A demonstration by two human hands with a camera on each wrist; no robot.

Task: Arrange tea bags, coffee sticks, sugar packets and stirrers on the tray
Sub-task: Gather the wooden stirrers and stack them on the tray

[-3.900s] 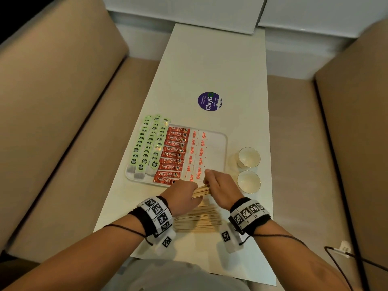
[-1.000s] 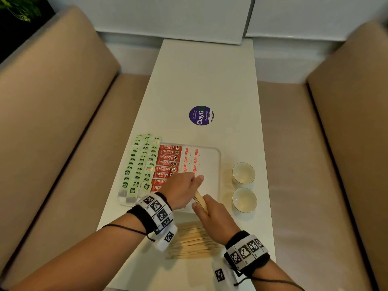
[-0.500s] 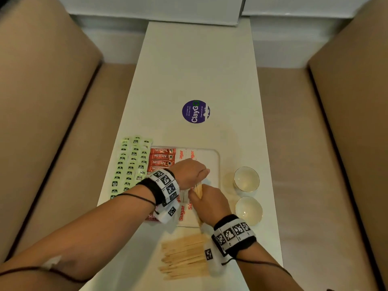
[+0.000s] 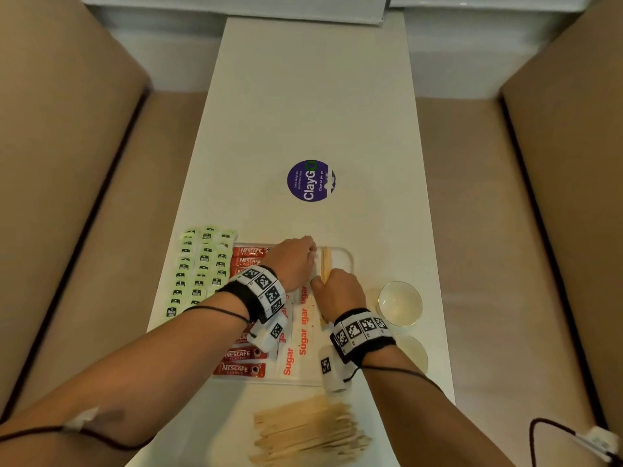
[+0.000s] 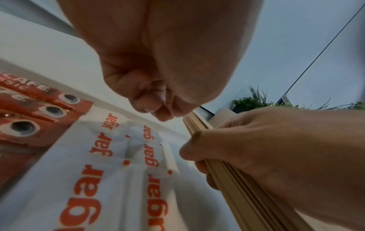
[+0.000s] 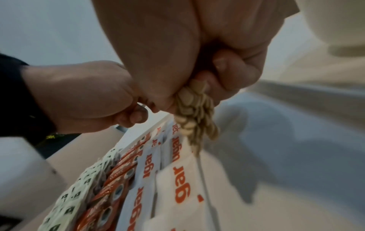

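Note:
A white tray [image 4: 348,261] holds green tea bags [image 4: 202,264] on its left side, red coffee sticks [image 4: 241,369] beside them and white sugar packets [image 4: 303,332] in the middle. My right hand [image 4: 337,291] grips a bundle of wooden stirrers [image 4: 325,264] low over the tray's right part, pointing away from me. The right wrist view shows that bundle [image 6: 195,112] end-on inside the fist. My left hand [image 4: 296,264] has its fingers curled beside the bundle's far end [image 5: 189,120]; whether they touch it is unclear.
A loose pile of stirrers [image 4: 310,433] lies on the white table near its front edge. Two small cups [image 4: 400,303] [image 4: 413,353] stand just right of the tray. A purple round sticker [image 4: 310,180] is farther up the table. Beige benches flank both sides.
Both hands have moved forward over the tray, away from the loose pile. The held bundle now lies lengthwise beside the sugar packets, nearer the tray's far rim.

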